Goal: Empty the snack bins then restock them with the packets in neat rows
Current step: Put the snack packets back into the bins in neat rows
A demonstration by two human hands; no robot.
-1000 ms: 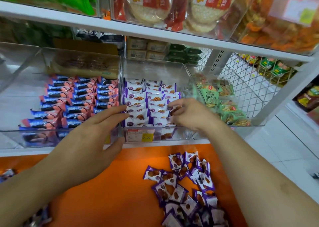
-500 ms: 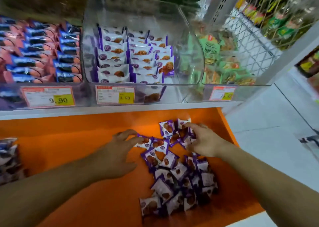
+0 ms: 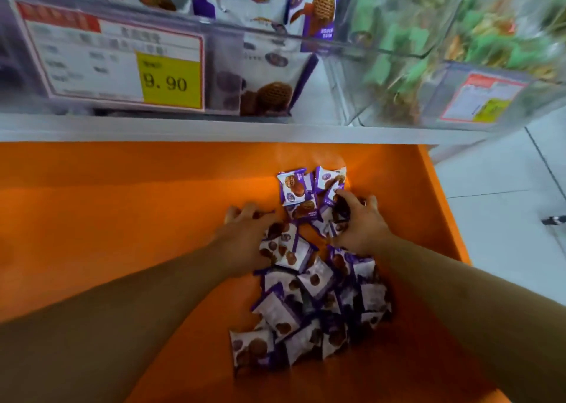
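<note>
Orange shelf: the big flat orange shelf [image 3: 122, 219] lies under both hands, and the loose packets sit on its right part.
Clear bin: the clear bin [image 3: 232, 35] stands up above the hands on a white ledge. It has purple and white cookie packets standing in rows inside. One packet shows low down behind the front wall.
Green bin: another clear bin [image 3: 444, 41] is up and to the right of the right hand. Green packets are inside, but they are too blurry to tell more.
Price tag: a white and red price tag [image 3: 122, 59] with a yellow patch that says 9.90 is on the front of the clear bin, up and to the left of the left hand.
Packet pile: the pile of packets [image 3: 309, 304] is between the two arms and runs from past the fingertips back toward the person.
Left hand: the left hand [image 3: 245, 240] lies on the left edge of the pile. Its fingers are curled over a packet [image 3: 284, 246] and hold it.
Right hand: the right hand [image 3: 358, 222] is on the far right part of the pile. Its fingers are bent round a few packets and grip them.
Far packets: two packets [image 3: 294, 185] lie just past the right fingertips, touching the pile.
</note>
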